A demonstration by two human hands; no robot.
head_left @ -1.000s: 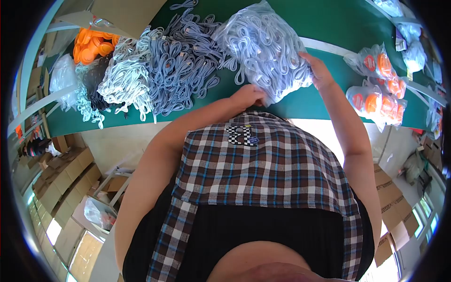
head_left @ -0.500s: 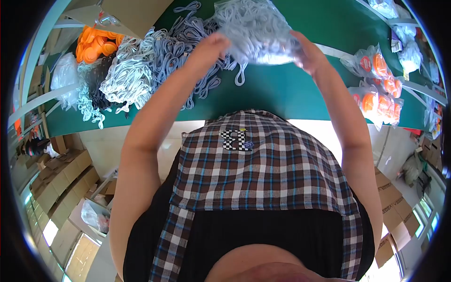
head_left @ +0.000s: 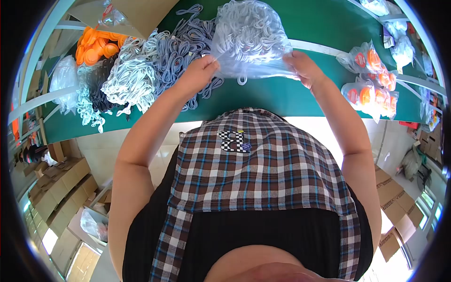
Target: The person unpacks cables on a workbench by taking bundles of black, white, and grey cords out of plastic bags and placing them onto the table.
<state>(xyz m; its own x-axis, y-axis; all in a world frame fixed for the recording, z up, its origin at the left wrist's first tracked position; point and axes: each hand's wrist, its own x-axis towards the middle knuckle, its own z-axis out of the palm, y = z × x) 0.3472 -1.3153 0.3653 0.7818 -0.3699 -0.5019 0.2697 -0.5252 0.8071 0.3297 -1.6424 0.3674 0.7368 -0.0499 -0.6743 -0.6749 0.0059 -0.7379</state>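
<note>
A clear plastic bag [head_left: 253, 35] full of pale, looped cables lies at the far side of the green table, its open-looking edge toward me. My left hand [head_left: 203, 70] pinches the bag's near left corner, fingers closed. At the near right corner, my right hand [head_left: 303, 68] grips the plastic the same way. Between them the film is stretched flat and holds no cables near the edge. Beside my left hand lies a heap of grey-blue cables [head_left: 176, 56]. One small cable loop [head_left: 242, 80] sticks out below the bag's edge.
White cables [head_left: 129, 77] and orange round pieces [head_left: 96, 47] are piled on the left of the green table [head_left: 277, 98], under a cardboard box [head_left: 134, 16]. Bags of orange items [head_left: 371, 96] lie at the right. Metal frame bars stand at both sides.
Both hands have come closer to me, drawing the bag's near edge out flat. The bag now lies lower and straighter, its cables gathered toward the far end.
</note>
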